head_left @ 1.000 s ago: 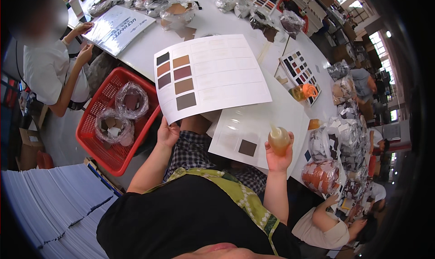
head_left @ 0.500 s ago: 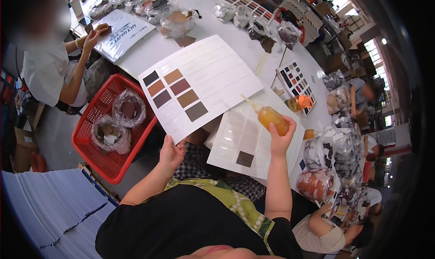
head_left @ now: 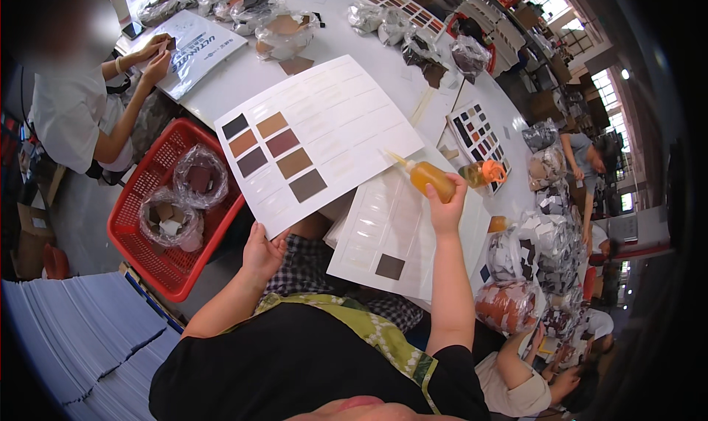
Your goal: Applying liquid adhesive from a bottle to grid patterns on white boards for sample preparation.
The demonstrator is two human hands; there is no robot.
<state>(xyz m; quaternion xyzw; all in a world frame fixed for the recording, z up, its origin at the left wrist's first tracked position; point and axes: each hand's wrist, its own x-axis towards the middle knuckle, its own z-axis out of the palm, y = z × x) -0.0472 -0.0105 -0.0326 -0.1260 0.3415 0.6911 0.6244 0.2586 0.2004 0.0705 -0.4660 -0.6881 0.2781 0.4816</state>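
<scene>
My left hand (head_left: 263,253) pinches the lower corner of a white sample card (head_left: 354,119), which is tilted above the table. Several coloured swatches, black, brown, orange and maroon, sit in two columns on the card's left part. In my right hand (head_left: 447,206) is a squeeze glue bottle (head_left: 431,181) of amber liquid. Its pale pointed nozzle aims up and left, over or close to the card's right edge; whether it touches I cannot tell. Below lies a second white card (head_left: 361,237) with one dark brown swatch (head_left: 389,267) near its lower edge.
A red basket (head_left: 118,229) with bagged swatches stands at left, beside a stack of pale sheets (head_left: 81,340). An orange-capped bottle (head_left: 483,173) and a swatch chart (head_left: 479,133) lie at right, near filled plastic bags (head_left: 509,303). Co-workers sit left and right.
The card, my left hand and my right hand with the glue bottle have shifted slightly left in the view. The surroundings shift left too. Both grips stay the same.
</scene>
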